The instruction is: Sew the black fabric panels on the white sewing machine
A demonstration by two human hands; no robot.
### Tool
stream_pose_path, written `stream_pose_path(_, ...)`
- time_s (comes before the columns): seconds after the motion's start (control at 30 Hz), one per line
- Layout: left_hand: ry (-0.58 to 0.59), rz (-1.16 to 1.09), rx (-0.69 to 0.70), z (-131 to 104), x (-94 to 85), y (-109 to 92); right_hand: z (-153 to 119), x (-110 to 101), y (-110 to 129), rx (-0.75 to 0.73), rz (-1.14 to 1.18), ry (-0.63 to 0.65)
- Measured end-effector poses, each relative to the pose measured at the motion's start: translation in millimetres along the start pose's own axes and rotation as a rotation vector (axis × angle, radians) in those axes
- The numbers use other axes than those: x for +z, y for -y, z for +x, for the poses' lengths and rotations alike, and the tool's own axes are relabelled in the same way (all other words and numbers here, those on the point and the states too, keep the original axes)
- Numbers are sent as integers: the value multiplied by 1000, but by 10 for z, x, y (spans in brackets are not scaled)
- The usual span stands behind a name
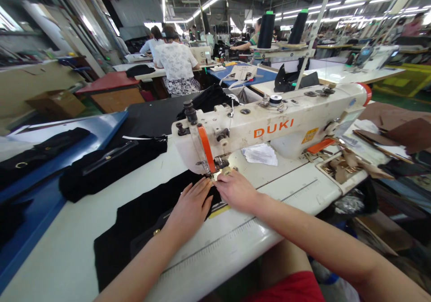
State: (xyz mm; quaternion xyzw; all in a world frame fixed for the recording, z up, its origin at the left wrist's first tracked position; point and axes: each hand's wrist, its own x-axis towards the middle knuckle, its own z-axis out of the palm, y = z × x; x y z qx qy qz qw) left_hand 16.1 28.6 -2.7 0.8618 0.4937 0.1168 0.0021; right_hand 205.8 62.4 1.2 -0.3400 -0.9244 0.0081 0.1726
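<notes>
A white sewing machine [235,126] with orange DUKI lettering stands on the white table. Black fabric [134,221] lies on the table at its left and runs under the needle area. My left hand [190,207] rests flat on this fabric, fingers stretched toward the needle. Close beside it, at the right of the presser foot, my right hand [235,189] has its fingers pressed together at the fabric's edge; what they hold is too small to name. A gold-coloured fitting shows on the fabric beside my left wrist.
Another black piece [111,162] lies at the table's left. White labels [259,154] sit under the machine arm. A tray [346,169] of small parts is at the right. Thread cones [266,30] stand behind. A person [175,61] sits farther back.
</notes>
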Motion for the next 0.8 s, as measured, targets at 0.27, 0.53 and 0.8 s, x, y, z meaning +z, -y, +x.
stream_pose_path(0.27,28,-18,31,3,-17,43,-2,3,7,15,-40,22)
stream_pose_path(0.53,-3,-47,26,-4,3,48,-5,-6,16,12,-27,6)
stream_pose_path(0.8,50,13,5,-24,-70,-1,-25,3,1,-18,-41,-21)
